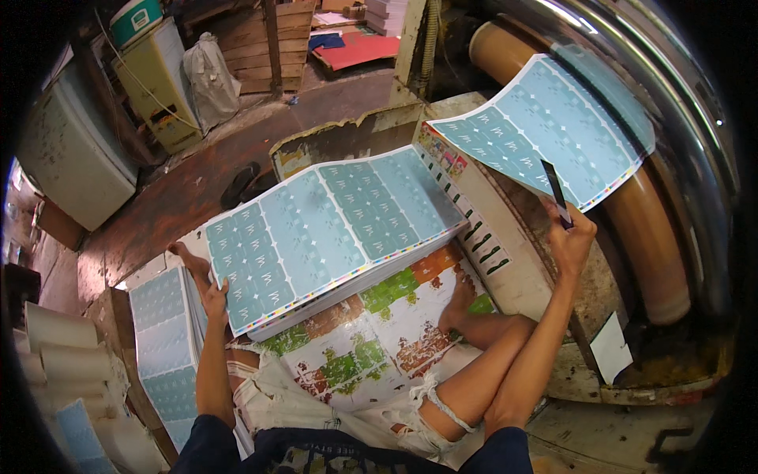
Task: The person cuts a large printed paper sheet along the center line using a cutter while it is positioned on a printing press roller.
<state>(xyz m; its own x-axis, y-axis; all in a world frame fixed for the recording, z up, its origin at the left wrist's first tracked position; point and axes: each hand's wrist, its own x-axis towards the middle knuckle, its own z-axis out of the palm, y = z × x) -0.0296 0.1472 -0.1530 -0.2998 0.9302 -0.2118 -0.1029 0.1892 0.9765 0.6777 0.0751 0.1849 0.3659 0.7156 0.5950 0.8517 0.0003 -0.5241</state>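
A stack of printed sheets (339, 213), patterned in teal and pale blue, lies across in front of me. My left hand (212, 299) pinches the left edge of the top sheet near its front corner. At the right, my right hand (572, 237) is closed around a dark flat strip (556, 186) that points up and away; its exact kind is not clear. Beyond it, another printed sheet (553, 126) curves down from a large brown roller (662, 245). The strip overlaps this sheet's near edge in view; whether my right fingers also touch the sheet I cannot tell.
A second stack of similar sheets (162, 332) stands at my left. Under my bare feet is a patterned, worn board (347, 347). Shiny metal cylinders (695, 103) rise at the far right. A white cabinet (79, 150) and a grey sack (211, 79) stand at the far left.
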